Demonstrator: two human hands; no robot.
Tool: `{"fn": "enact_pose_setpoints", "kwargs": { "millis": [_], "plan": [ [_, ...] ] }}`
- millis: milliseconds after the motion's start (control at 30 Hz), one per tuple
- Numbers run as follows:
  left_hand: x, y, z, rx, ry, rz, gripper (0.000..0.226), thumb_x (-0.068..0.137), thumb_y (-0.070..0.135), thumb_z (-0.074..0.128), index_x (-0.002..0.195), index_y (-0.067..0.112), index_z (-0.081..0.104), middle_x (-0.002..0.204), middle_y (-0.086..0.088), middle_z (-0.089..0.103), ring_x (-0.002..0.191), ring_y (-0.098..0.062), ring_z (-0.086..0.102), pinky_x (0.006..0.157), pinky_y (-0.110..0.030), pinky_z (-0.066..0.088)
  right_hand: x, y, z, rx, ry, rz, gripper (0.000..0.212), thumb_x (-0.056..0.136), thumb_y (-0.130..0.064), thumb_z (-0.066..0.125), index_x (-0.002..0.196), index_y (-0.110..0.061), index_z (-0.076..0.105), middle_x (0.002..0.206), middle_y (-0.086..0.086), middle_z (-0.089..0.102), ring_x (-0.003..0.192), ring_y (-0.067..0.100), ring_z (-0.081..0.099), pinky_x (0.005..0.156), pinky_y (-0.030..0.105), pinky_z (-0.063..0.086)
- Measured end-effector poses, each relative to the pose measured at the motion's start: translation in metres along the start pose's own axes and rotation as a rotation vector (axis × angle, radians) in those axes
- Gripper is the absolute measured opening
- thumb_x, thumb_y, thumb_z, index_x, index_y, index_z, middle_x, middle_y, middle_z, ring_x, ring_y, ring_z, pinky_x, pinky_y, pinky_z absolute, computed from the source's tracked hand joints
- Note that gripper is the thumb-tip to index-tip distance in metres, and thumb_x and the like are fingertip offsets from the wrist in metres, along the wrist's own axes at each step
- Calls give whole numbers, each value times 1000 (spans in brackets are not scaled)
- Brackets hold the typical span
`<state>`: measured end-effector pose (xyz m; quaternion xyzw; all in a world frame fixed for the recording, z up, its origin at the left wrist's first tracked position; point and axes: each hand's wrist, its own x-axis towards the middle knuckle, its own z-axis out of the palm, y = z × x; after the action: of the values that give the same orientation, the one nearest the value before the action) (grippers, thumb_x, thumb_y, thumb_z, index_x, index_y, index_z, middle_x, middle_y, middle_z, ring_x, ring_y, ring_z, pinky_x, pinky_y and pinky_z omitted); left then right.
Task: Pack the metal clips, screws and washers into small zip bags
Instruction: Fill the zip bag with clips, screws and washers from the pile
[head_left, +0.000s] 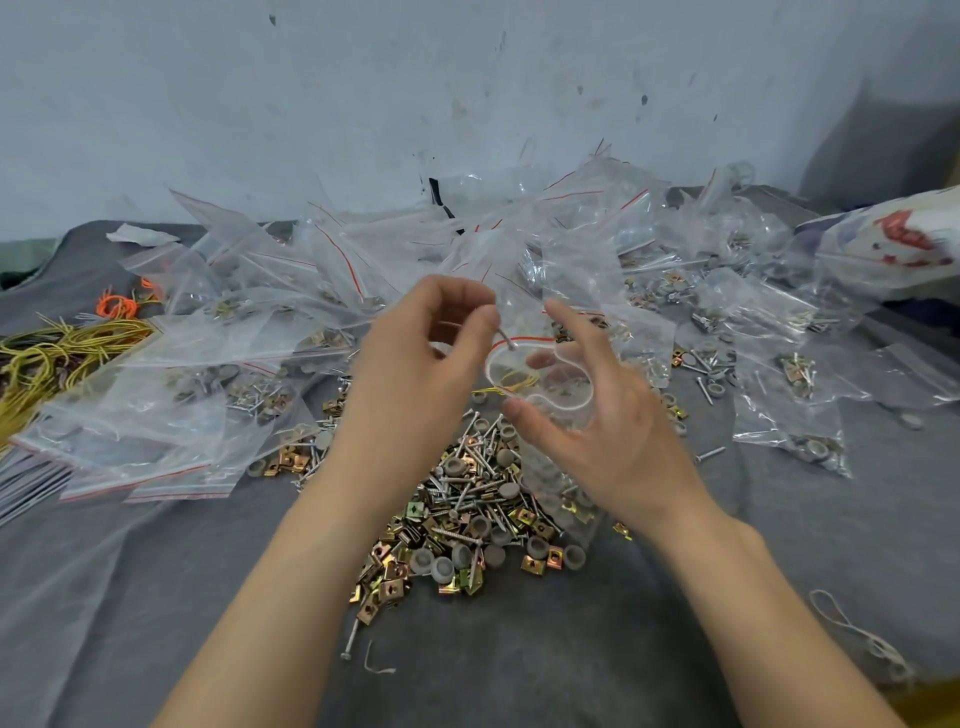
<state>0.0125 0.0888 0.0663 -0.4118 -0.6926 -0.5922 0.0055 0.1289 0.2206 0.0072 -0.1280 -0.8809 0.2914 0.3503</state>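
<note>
Zip bag (543, 387): one, right hand (597, 436); screw (507, 338): one, left hand (415, 374)

On the cloth (156, 597), centre front: heap of screws, clips and washers (478, 509). Above the heap: left hand (415, 364) beside right hand (597, 431), small bag (540, 374) in the right, screw (506, 338) in the left, at the bag's mouth. Left of the heap: stack of flat bags (156, 415), with a tangle of bands (47, 358) further left. Behind and to the right: spread of filled bags (727, 291), up against the wall (467, 78). Far right: big sack (893, 244). Nearest the viewer: lone screw (352, 636) just before the heap, string (857, 634) off to the right.
</note>
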Motion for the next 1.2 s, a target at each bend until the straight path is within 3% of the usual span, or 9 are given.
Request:
{"fn": "enact_pose_setpoints", "kwargs": {
  "millis": [100, 367, 467, 567, 667, 733, 833, 933, 1200],
  "plan": [
    [-4, -2, 9, 104, -145, 17, 8, 95, 28, 63, 103, 30, 65, 91, 19, 68, 86, 8, 63, 69, -7, 46, 0, 1, 1, 5, 3, -11, 79, 86, -72, 55, 153, -40, 27, 112, -25, 60, 113, 1, 57, 101, 42, 48],
    [0, -23, -23, 244, -120, -83, 13, 97, 35, 56, 108, 34, 63, 96, 19, 68, 89, 9, 62, 71, -9, 46, 1, 6, -2, 0, 15, 28, 78, 85, -76, 54, 151, -50, 22, 109, -37, 54, 111, -17, 47, 103, 33, 41],
    [-14, -36, -33, 437, -290, -146, 23, 97, 39, 53, 116, 30, 62, 102, 18, 65, 95, 5, 60, 84, -19, 49, 1, 4, -4, 28, 15, 33, 76, 85, -75, 55, 150, -50, 23, 111, -32, 58, 114, -8, 54, 106, 43, 44],
    [-36, -41, -38, 691, -483, -143, 47, 92, 59, 43, 130, 32, 53, 124, 15, 56, 115, -4, 53, 97, -27, 44, 1, 1, -5, 31, 15, 26, 76, 86, -74, 55, 150, -50, 24, 113, -27, 62, 114, 0, 58, 105, 46, 46],
    [-54, -37, -36, 837, -611, -61, 71, 84, 79, 26, 142, 39, 37, 144, 15, 38, 134, -8, 36, 112, -34, 33, 0, 0, -5, 28, 16, 15, 76, 86, -74, 55, 150, -50, 23, 113, -27, 62, 113, 6, 60, 105, 47, 46],
    [-65, -33, -30, 834, -628, 48, 74, 84, 81, 23, 144, 40, 33, 151, 12, 32, 139, -10, 29, 117, -33, 26, 0, 0, -4, 33, 21, 8, 75, 87, -72, 56, 150, -48, 24, 112, -28, 61, 111, 3, 60, 105, 47, 46],
    [-85, -30, -15, 856, -634, 227, 67, 90, 74, 35, 141, 32, 42, 149, 1, 41, 137, -19, 37, 116, -40, 29, 0, 0, -3, 35, 29, 0, 75, 87, -68, 58, 151, -46, 26, 112, -26, 62, 110, 3, 60, 104, 47, 46],
    [-94, -39, -4, 951, -661, 262, 65, 91, 69, 39, 141, 29, 49, 149, -5, 46, 138, -25, 43, 114, -51, 33, 1, 0, -2, 27, 27, -3, 75, 88, -67, 58, 151, -44, 26, 114, -22, 64, 110, 7, 62, 104, 47, 46],
    [-69, -56, -3, 1072, -494, 339, 39, 95, 46, 43, 123, 28, 63, 110, 4, 67, 101, -24, 65, 87, -42, 51, 3, 1, -1, 30, 41, 9, 71, 88, -65, 57, 150, -43, 29, 108, -33, 59, 109, -14, 53, 106, 39, 44]
  ]
}}
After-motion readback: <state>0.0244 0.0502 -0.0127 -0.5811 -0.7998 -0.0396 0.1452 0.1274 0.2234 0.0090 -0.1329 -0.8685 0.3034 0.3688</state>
